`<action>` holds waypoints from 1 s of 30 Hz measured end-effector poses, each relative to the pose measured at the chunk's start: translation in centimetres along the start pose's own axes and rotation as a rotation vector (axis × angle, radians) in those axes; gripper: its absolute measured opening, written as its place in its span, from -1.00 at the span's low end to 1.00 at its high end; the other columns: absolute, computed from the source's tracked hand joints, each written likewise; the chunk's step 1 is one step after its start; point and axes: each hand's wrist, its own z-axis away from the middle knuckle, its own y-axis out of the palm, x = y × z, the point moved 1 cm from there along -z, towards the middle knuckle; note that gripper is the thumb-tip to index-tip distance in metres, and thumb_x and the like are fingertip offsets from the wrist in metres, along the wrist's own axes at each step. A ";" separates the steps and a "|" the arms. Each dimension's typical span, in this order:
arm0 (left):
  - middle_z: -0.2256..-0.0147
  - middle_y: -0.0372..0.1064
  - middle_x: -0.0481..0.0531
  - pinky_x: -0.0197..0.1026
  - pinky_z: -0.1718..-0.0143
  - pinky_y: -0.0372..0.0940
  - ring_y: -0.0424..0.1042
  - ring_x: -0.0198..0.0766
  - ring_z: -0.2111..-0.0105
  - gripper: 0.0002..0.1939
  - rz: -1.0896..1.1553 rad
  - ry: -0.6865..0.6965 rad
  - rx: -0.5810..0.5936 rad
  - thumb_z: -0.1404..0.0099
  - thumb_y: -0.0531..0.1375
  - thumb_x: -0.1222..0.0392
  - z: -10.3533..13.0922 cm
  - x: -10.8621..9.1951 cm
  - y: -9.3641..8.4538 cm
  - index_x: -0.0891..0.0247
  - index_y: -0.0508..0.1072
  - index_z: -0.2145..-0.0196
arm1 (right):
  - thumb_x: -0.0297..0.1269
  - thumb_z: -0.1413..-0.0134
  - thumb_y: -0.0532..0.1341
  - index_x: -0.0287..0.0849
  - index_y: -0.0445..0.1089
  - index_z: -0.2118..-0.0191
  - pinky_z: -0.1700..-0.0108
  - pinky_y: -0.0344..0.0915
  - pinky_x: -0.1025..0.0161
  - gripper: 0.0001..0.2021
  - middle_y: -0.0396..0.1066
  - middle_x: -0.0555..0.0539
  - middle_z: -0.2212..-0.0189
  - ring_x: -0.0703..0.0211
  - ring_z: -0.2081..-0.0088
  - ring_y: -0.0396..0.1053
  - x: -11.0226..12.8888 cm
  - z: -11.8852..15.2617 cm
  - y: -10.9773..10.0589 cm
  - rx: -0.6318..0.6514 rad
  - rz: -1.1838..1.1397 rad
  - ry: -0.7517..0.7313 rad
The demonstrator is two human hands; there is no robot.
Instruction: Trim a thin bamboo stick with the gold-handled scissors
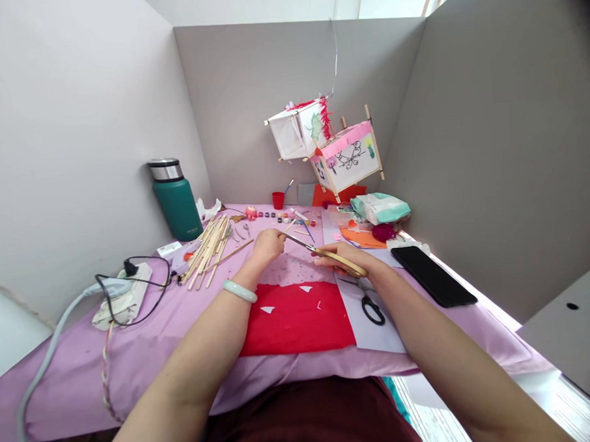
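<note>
My right hand (344, 250) is wrapped round the gold handles of a pair of scissors (303, 243), whose blades point left and away from me. At the blade tips, my left hand (269, 246) is closed in a pinch; what it holds, if anything, is too small or hidden to make out. Below both hands lies a red sheet (299, 322) with small white scraps (267, 309) on it. A second pair of scissors, with black handles (373, 311), rests on a white sheet (378, 334) under my right forearm.
Wooden sticks (207, 251), a green bottle (177, 203) and a power strip (125, 300) are at left. Paint pots (279, 216) and a red cup (278, 200) stand behind. Two paper lanterns (348, 157) hang ahead. A phone (431, 275) and tissue pack (380, 208) lie right.
</note>
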 end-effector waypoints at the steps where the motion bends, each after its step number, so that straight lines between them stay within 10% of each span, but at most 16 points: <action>1: 0.54 0.45 0.07 -0.31 0.34 0.20 0.39 -0.28 0.42 -0.70 0.027 0.001 0.019 -0.20 0.00 0.20 -0.1 0.1 0.0 0.32 0.52 0.40 | -0.01 0.30 0.35 -0.16 0.41 0.14 0.68 -0.05 0.43 -0.47 0.15 0.11 0.66 0.46 0.69 0.02 -0.1 0.0 0.0 0.002 0.003 -0.003; 10: 0.50 0.44 0.02 -0.36 0.66 0.00 0.03 -0.48 0.73 -0.69 0.393 -0.165 0.208 -0.18 0.00 0.20 0.4 0.2 -0.7 0.36 0.47 0.27 | 0.01 0.28 0.34 -0.19 0.38 0.07 0.66 -0.05 0.43 -0.41 0.15 0.11 0.65 0.45 0.68 0.02 0.1 0.2 -0.2 0.012 0.027 -0.017; 20: 0.44 0.47 0.09 -0.30 0.35 0.21 0.39 -0.30 0.44 -0.72 0.045 -0.026 -0.045 -0.20 0.06 0.11 0.4 -0.3 -0.7 0.31 0.51 0.35 | 0.09 0.20 0.26 -0.18 0.41 0.22 0.70 -0.03 0.41 -0.53 0.25 0.07 0.65 0.41 0.72 0.10 0.2 0.5 -0.8 0.010 0.145 -0.016; 30: 0.37 0.48 0.08 -0.27 0.34 0.21 0.41 -0.23 0.35 -0.72 -0.054 -0.079 0.034 -0.14 0.11 0.03 0.3 0.7 -0.1 0.21 0.54 0.35 | 0.18 0.22 0.22 -0.19 0.40 0.23 0.68 0.08 0.41 -0.46 0.31 0.03 0.64 0.34 0.68 0.19 0.9 0.9 -0.3 0.040 0.310 0.034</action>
